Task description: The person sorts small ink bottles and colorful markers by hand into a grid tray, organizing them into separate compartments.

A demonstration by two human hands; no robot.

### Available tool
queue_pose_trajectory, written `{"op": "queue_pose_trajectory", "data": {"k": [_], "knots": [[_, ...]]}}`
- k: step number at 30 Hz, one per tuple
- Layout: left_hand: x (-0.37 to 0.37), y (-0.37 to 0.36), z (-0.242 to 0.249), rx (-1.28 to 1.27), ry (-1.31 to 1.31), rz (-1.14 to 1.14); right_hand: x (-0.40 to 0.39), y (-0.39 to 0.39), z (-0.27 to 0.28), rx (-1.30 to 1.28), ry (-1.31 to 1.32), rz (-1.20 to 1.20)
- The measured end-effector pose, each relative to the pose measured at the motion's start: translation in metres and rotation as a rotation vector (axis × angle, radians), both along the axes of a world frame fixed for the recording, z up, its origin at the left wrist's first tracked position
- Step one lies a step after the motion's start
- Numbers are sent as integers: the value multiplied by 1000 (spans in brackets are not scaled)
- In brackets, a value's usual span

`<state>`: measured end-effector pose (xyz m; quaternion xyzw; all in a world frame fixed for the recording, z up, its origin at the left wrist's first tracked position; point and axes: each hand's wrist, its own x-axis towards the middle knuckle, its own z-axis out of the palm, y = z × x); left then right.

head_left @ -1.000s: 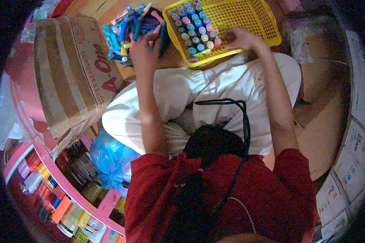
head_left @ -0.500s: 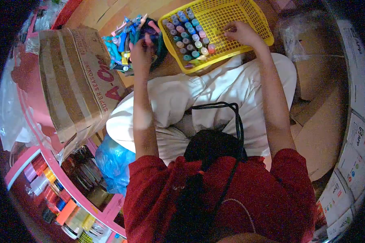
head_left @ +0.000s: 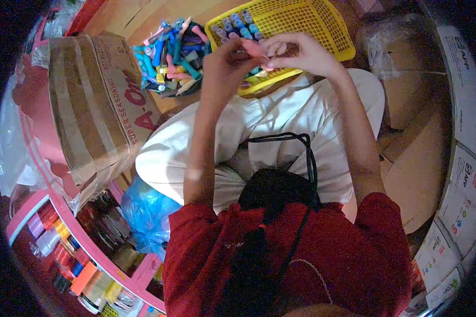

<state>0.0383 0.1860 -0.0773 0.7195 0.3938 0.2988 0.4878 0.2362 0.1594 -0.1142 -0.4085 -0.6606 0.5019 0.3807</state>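
My left hand (head_left: pixel 225 63) and my right hand (head_left: pixel 307 55) are close together over the near left part of a yellow plastic basket (head_left: pixel 280 83). Between them is a small pink tube (head_left: pixel 254 48), with the fingers of both hands closed at its ends. Small bottles with coloured caps (head_left: pixel 238 22) stand in rows inside the basket, partly hidden by my hands. To the left, a dark round container holds a heap of mixed coloured tubes (head_left: pixel 170 53), in blue, teal, pink and yellow.
A cardboard box (head_left: pixel 90 100) stands at the left, with a blue plastic bag (head_left: pixel 150 211) below it. A pink shelf (head_left: pixel 98 253) holds several coloured rolls. White printed boxes (head_left: pixel 463 174) line the right side, next to brown cardboard (head_left: pixel 415 174).
My left hand has come from the heap of tubes to the basket, bringing the pink tube. My right hand has moved left to meet it and now grips the tube too.
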Motion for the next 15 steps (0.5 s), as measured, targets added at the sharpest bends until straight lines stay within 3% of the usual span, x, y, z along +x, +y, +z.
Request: {"op": "queue_pose_trajectory", "data": {"k": [4,7,11,14,15], "knots": [[11,-6,-13,141,99,3,5,-5,1,2,-90,-7],[16,-7,-13,124,107,-17,10,-4,4,-37,-308,-14],[12,2,-20,200,141,68,29,3,-13,-48,-222,-284],[2,25,-32,424,289,99,37,32,-18,28,-527,-551],[2,33,-34,459,317,103,41,49,-36,-36,-476,-510]]}}
